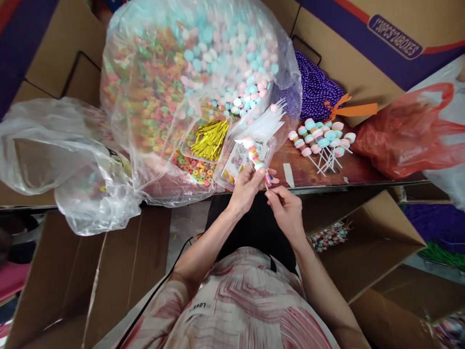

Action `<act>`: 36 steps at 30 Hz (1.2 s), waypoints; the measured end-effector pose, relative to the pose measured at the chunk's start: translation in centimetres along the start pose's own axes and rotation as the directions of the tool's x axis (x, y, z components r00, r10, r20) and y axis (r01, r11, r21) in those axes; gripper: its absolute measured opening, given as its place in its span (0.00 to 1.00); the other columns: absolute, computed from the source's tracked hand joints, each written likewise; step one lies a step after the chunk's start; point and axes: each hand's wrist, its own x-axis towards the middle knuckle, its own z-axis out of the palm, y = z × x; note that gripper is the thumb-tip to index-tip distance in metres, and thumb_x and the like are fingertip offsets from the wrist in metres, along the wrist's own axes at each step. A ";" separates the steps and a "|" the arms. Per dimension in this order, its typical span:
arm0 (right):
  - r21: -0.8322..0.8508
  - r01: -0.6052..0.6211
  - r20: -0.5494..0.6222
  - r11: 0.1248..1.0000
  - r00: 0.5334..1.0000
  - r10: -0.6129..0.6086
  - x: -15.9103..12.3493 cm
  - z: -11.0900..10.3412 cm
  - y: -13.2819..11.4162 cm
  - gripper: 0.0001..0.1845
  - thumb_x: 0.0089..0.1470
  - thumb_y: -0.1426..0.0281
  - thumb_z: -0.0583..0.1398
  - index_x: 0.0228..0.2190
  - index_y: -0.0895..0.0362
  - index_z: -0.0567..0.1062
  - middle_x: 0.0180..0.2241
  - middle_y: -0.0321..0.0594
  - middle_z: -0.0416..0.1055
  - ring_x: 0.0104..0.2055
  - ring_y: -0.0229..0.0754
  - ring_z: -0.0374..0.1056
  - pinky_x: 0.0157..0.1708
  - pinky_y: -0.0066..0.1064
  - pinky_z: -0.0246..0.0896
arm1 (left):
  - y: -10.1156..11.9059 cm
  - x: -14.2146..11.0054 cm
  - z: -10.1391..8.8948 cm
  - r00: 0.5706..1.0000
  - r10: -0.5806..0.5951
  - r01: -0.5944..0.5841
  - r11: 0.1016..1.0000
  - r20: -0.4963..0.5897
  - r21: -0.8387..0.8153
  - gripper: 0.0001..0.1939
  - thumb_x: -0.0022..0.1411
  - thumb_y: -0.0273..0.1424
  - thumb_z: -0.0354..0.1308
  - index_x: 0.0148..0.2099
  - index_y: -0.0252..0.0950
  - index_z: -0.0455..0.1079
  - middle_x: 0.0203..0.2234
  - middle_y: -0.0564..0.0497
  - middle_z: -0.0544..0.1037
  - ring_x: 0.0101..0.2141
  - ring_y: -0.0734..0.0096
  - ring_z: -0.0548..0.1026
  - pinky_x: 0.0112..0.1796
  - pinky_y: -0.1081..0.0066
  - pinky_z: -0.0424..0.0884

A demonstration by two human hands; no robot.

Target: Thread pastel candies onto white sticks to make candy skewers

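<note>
My left hand [249, 186] is closed round a candy skewer [255, 154], a white stick threaded with pale, orange and yellow pieces in clear wrap. My right hand [286, 206] pinches the skewer's lower end, close beside the left. Beneath and beyond the skewer is a clear plastic tray [232, 167] with small printed bits in it. White sticks [267, 121] lie fanned across its far side. Gold twist ties [210, 139] fill another clear tray to the left. Finished-looking candy skewers [325, 138] are heaped on the table to the right.
A large clear bag [145, 97] of ring and round candies covers the table's left and middle. Purple bead strings [316, 87] and a red plastic bag [403, 131] stand at the right. Below the edge are open cardboard boxes [378, 237], one holding more skewers [331, 236].
</note>
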 end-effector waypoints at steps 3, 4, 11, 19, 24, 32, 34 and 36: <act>0.026 0.012 -0.020 1.000 1.000 -0.011 0.5 1.2 -0.4 0.12 0.59 0.63 0.62 0.25 0.53 0.75 0.22 0.33 0.70 0.24 0.37 0.64 0.27 0.30 0.61 | -0.1 -0.4 0.1 1.000 -0.004 0.004 1.000 0.005 -0.026 0.27 0.49 0.54 0.78 0.37 0.38 0.78 0.36 0.44 0.87 0.41 0.57 0.86 0.42 0.65 0.81; 0.040 0.002 -0.017 0.999 1.000 -0.001 0.7 1.5 -0.5 0.13 0.59 0.62 0.62 0.25 0.53 0.74 0.22 0.33 0.70 0.24 0.37 0.64 0.26 0.30 0.61 | 0.0 -0.5 0.0 1.000 -0.006 0.006 0.999 0.000 -0.041 0.26 0.50 0.53 0.78 0.36 0.37 0.78 0.35 0.44 0.87 0.42 0.56 0.86 0.43 0.64 0.81; 0.138 -0.085 0.057 0.987 0.995 0.078 1.3 2.7 -2.3 0.20 0.61 0.53 0.64 0.26 0.53 0.71 0.21 0.31 0.66 0.22 0.34 0.60 0.23 0.28 0.58 | 1.3 -0.8 -0.8 0.996 0.091 -0.091 0.996 0.022 0.013 0.23 0.54 0.51 0.76 0.39 0.36 0.83 0.36 0.45 0.88 0.45 0.56 0.85 0.47 0.63 0.79; 0.387 -0.216 0.258 0.897 0.959 0.120 3.9 5.7 -4.1 0.28 0.59 0.45 0.66 0.22 0.53 0.68 0.16 0.28 0.59 0.16 0.32 0.50 0.17 0.28 0.45 | 3.6 -1.4 -3.0 0.987 0.155 -0.154 0.988 0.031 -0.030 0.23 0.58 0.52 0.73 0.43 0.39 0.84 0.32 0.49 0.85 0.20 0.75 0.71 0.22 0.72 0.71; 0.157 -0.169 0.589 0.973 0.807 0.045 6.6 7.6 -6.2 0.25 0.63 0.52 0.61 0.22 0.55 0.72 0.18 0.33 0.64 0.19 0.35 0.56 0.22 0.30 0.49 | 6.8 -2.5 -6.0 0.978 0.204 -0.208 0.968 -0.039 -0.141 0.22 0.54 0.47 0.78 0.43 0.37 0.82 0.28 0.50 0.79 0.25 0.72 0.73 0.28 0.70 0.75; -0.503 0.701 0.697 0.506 0.675 -0.242 14.3 11.7 -7.9 0.15 0.60 0.83 0.57 0.34 0.56 0.82 0.39 0.47 0.76 0.44 0.49 0.68 0.37 0.36 0.53 | 8.4 -2.9 -9.1 0.869 0.302 -0.390 0.906 -0.392 -0.168 0.15 0.62 0.35 0.75 0.30 0.34 0.75 0.20 0.58 0.62 0.22 0.81 0.60 0.25 0.79 0.67; -0.466 0.773 0.803 0.431 0.574 -0.160 16.0 12.4 -7.9 0.16 0.58 0.85 0.57 0.34 0.57 0.82 0.38 0.46 0.75 0.41 0.47 0.66 0.36 0.36 0.51 | 8.3 -2.7 -9.3 0.885 0.246 -0.338 0.923 -0.395 -0.183 0.13 0.63 0.35 0.74 0.32 0.34 0.76 0.20 0.59 0.61 0.21 0.82 0.59 0.24 0.80 0.65; -0.408 0.817 0.868 0.407 0.485 -0.103 17.1 12.8 -7.9 0.16 0.57 0.86 0.56 0.33 0.58 0.81 0.37 0.45 0.74 0.38 0.45 0.65 0.35 0.37 0.50 | 8.0 -2.4 -9.2 0.893 0.207 -0.309 0.927 -0.400 -0.210 0.14 0.64 0.34 0.73 0.32 0.34 0.75 0.20 0.59 0.62 0.21 0.82 0.58 0.24 0.80 0.64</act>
